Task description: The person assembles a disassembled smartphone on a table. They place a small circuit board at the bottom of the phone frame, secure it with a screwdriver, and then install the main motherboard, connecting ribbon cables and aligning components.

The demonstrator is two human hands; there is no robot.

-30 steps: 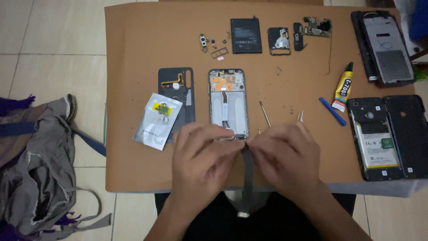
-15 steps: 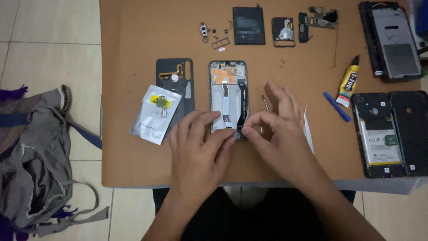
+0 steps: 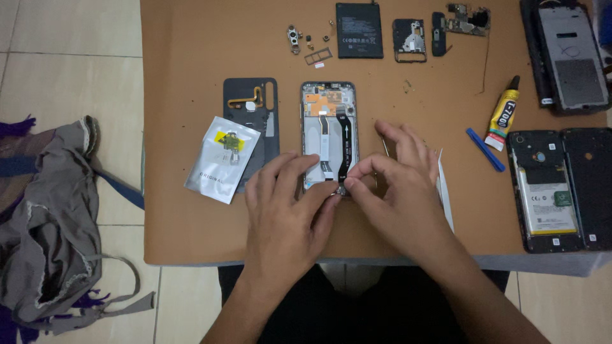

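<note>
Both hands, left hand point(image 3: 287, 210) and right hand point(image 3: 395, 185), fingertips pinched at the open phone frame's point(image 3: 328, 137) bottom edge.

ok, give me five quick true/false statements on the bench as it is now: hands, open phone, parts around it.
1. Both hands, left hand and right hand, meet at the bottom edge of the open phone frame. True.
2. The glue tube lies left of the phone frame. False: right of it.
3. A silver pouch overlaps the dark back cover. True.
4. The battery sits in the frame. False: it lies apart, farther up the table.
5. The blue pry tool is in the right hand. False: it lies on the table.
</note>
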